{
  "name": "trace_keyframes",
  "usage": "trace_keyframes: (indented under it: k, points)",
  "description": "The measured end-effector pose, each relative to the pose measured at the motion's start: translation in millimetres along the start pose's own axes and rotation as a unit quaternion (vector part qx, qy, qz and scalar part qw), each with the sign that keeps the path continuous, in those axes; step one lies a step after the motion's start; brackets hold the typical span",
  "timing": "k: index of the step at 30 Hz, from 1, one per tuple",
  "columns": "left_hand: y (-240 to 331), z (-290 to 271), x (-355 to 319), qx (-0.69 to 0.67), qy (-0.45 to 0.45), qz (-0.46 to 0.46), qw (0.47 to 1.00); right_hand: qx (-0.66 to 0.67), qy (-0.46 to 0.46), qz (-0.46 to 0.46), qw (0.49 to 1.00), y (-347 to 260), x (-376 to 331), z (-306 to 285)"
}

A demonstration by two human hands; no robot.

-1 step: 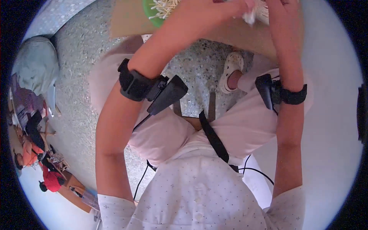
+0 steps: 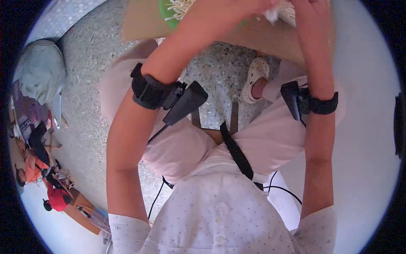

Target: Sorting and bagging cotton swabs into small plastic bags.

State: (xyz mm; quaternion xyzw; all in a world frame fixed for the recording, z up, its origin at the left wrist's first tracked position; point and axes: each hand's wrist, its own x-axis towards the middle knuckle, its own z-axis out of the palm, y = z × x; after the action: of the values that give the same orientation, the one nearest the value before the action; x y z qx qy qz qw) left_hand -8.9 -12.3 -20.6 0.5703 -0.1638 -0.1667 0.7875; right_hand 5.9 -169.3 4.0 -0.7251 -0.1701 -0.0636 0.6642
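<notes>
Both of my hands are at the top edge of the view, over a brown board-like surface [image 2: 146,25]. My left hand [image 2: 253,6] reaches across to the right, its fingers closed by a crumpled whitish, film-like piece [image 2: 272,16]. Beside it, my right hand [image 2: 311,12] has curled fingers, partly cut off by the frame. A bunch of cotton swabs [image 2: 289,13] shows between the two hands; what holds it is hidden. To the left, partly behind my left forearm, a green bowl [image 2: 163,12] holds many loose cotton swabs [image 2: 180,8].
A black strap with a device [image 2: 152,91] is on each wrist. My legs and a cream clog [image 2: 256,78] are below the board. A pale wall [image 2: 363,127] runs along the right. At the far left lie a grey-green sack [image 2: 40,70] and assorted clutter [image 2: 42,139].
My left hand and forearm have shifted slightly up, and the whitish piece moved a little up and left with the fingers.
</notes>
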Motion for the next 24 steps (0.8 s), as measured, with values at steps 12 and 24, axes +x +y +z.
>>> trace_keyframes:
  k: [12, 24]
  points:
    - [0, -45, 9, 0.226, 0.088, -0.020, 0.970, 0.084, 0.072, 0.131, 0.985, 11, -24, 2]
    - [7, -21, 11, 0.127, 0.055, 0.016, 0.990, 0.132, 0.086, 0.094, 0.983, 20, -42, -2]
